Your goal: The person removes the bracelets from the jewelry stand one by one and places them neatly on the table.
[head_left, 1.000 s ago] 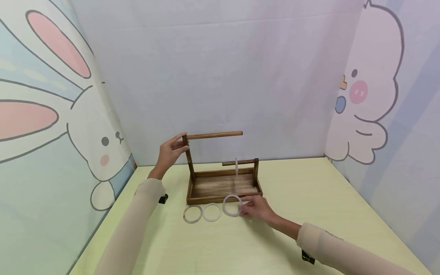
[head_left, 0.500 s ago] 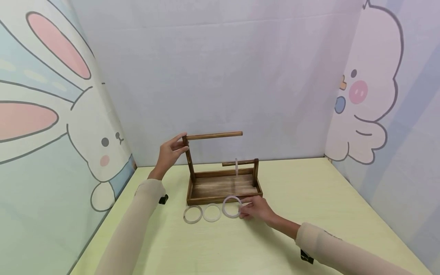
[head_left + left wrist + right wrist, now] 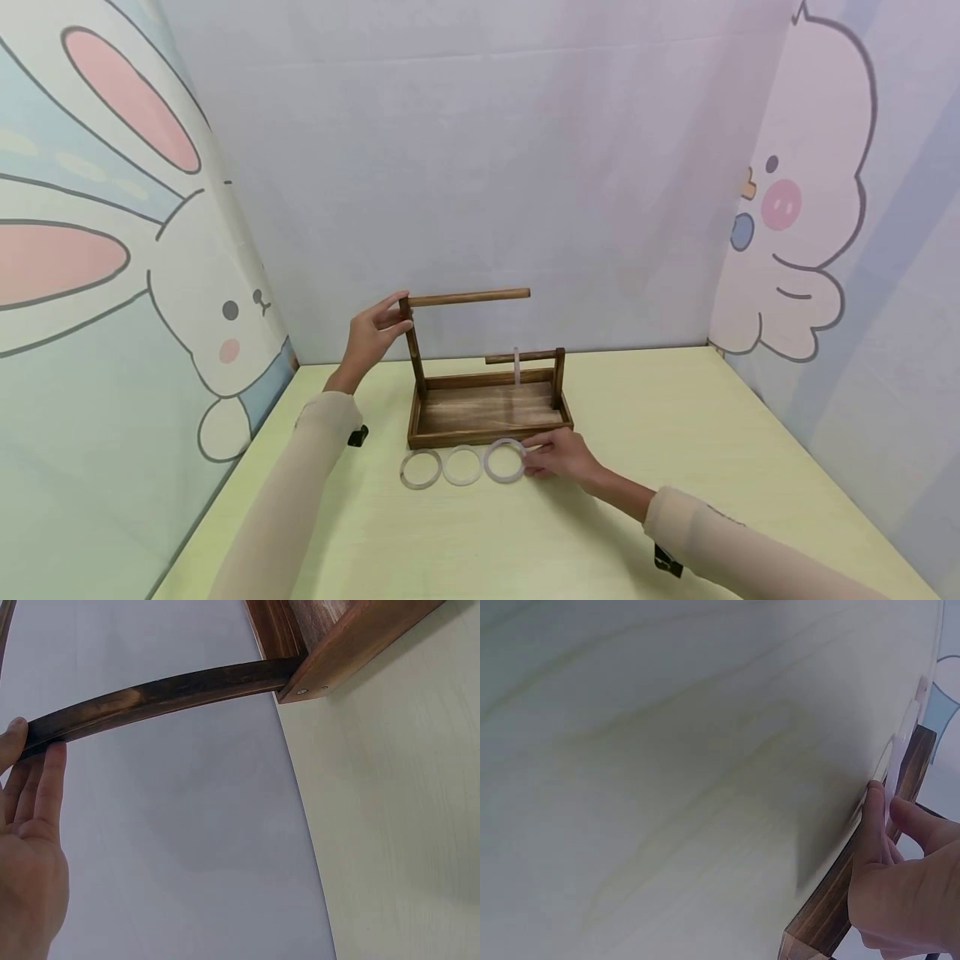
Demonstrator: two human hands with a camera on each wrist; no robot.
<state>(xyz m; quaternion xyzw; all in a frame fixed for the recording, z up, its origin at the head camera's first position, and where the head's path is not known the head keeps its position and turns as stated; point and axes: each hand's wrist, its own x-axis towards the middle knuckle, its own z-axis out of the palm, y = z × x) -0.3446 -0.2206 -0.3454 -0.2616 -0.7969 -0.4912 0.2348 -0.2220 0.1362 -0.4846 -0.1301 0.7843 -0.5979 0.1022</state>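
A dark wooden rack (image 3: 415,354) has a tall post at its left, a shorter one at its right, and a tray base. My left hand (image 3: 369,337) holds the top of the tall post, thumb and fingers on opposite sides of it in the left wrist view. In front of the tray, my right hand (image 3: 564,455) pinches the right edge of a pale translucent bangle (image 3: 487,463). To its left lie a clear bangle (image 3: 462,483) and a greyish bangle (image 3: 421,487), side by side. Another bangle (image 3: 517,368) hangs from the rack's lower bar.
The rack's upper bar (image 3: 472,297) extends rightward from the tall post, its right end free. Its tray (image 3: 450,439) stands on the pale yellow table (image 3: 637,417). A grey-white back wall (image 3: 480,167) rises behind, with cartoon-printed panels at both sides.
The right hand's bangle has come down and tilted flatter, now level with the row of the other two. The left hand has stayed on the post.
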